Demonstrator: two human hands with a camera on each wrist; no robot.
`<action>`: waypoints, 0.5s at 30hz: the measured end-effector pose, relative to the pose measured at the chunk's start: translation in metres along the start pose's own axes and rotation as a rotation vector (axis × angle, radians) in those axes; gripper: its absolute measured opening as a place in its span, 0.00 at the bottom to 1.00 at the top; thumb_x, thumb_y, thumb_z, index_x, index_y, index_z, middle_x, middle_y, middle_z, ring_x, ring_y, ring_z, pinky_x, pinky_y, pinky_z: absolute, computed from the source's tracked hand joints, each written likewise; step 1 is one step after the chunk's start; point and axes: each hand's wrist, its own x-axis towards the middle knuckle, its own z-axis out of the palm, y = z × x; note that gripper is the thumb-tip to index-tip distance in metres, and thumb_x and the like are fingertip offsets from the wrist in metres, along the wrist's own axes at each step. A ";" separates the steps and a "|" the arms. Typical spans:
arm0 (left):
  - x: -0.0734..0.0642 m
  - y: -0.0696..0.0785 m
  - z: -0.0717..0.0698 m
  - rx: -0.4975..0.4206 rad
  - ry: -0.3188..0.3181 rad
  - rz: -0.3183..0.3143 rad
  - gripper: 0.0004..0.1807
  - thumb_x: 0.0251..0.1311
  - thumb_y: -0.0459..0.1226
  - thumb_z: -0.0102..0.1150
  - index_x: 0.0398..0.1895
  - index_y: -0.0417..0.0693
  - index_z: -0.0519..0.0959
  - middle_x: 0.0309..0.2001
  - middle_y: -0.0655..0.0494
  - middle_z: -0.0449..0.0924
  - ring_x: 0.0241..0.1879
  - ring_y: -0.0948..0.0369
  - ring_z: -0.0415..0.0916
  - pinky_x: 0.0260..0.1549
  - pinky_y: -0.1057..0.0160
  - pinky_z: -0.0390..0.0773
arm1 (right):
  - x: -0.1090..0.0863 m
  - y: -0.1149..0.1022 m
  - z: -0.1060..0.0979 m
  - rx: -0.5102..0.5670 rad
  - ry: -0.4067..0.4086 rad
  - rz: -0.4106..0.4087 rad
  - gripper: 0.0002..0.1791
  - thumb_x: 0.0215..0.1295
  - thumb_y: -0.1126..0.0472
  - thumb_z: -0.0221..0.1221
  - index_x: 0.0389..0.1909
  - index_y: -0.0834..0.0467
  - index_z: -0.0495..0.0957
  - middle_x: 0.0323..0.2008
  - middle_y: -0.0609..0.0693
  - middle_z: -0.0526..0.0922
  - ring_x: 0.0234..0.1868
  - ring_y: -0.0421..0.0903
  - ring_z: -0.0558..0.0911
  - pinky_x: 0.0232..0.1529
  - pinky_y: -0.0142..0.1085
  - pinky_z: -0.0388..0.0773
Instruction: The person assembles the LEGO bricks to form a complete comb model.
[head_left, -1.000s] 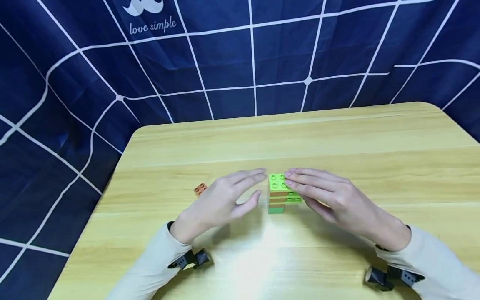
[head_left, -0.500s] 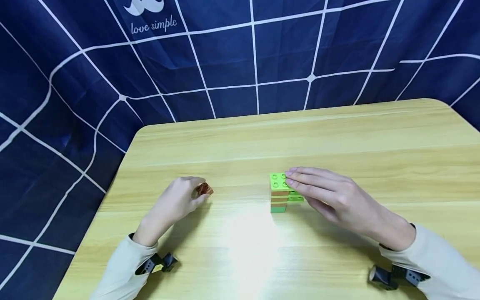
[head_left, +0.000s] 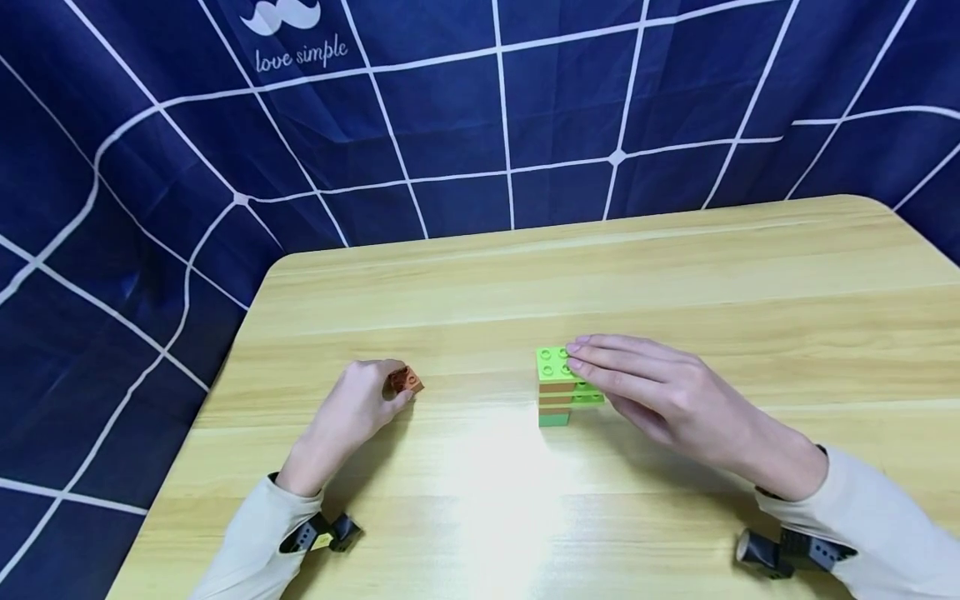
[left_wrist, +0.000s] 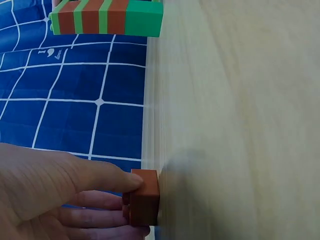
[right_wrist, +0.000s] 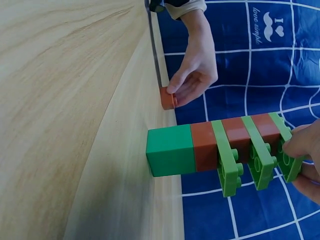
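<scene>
An orange-brown toy building brick [head_left: 410, 381] is pinched between the thumb and fingers of my left hand [head_left: 347, 417], low over the left part of the table; its studs face the palm in the left wrist view. To the right stands an upright tower of toy bricks [right_wrist: 172, 151]: a dark green block at the base, then orange-brown bricks alternating with light green plates. Those plates stick out past the column on one side. My right hand [head_left: 660, 387] holds the tower's top light green plate [head_left: 552, 364] at its right end, fingers over the studs.
The light wood table [head_left: 480, 292] runs back to a dark blue cloth [head_left: 465, 108] with white grid lines. Glare lies on the tabletop [head_left: 502, 492] between the arms. A small black camera sits at each wrist, the left camera [head_left: 345, 531] close over the wood.
My left hand has moved left from beside the tower to the loose orange-brown brick and gripped it; the brick has since turned slightly. My right hand stays at the tower's top.
</scene>
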 end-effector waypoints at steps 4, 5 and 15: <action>0.001 0.001 0.000 -0.006 0.018 0.022 0.04 0.50 0.28 0.66 0.29 0.40 0.80 0.25 0.54 0.80 0.24 0.63 0.74 0.21 0.70 0.77 | 0.002 0.001 0.000 -0.006 0.001 -0.003 0.19 0.75 0.61 0.45 0.49 0.66 0.81 0.50 0.61 0.83 0.57 0.52 0.79 0.68 0.31 0.68; 0.002 0.002 0.000 -0.009 0.022 0.028 0.04 0.50 0.28 0.66 0.30 0.40 0.80 0.25 0.53 0.80 0.23 0.63 0.74 0.21 0.70 0.77 | 0.002 0.001 -0.001 -0.009 0.000 -0.002 0.19 0.75 0.61 0.45 0.50 0.66 0.81 0.51 0.61 0.83 0.57 0.52 0.79 0.68 0.31 0.68; 0.006 0.015 -0.004 -0.009 0.040 0.091 0.04 0.52 0.30 0.66 0.32 0.40 0.81 0.28 0.52 0.82 0.25 0.61 0.76 0.24 0.69 0.80 | 0.002 0.000 -0.002 -0.018 -0.010 -0.001 0.19 0.75 0.61 0.44 0.50 0.66 0.81 0.51 0.61 0.83 0.55 0.54 0.80 0.68 0.31 0.68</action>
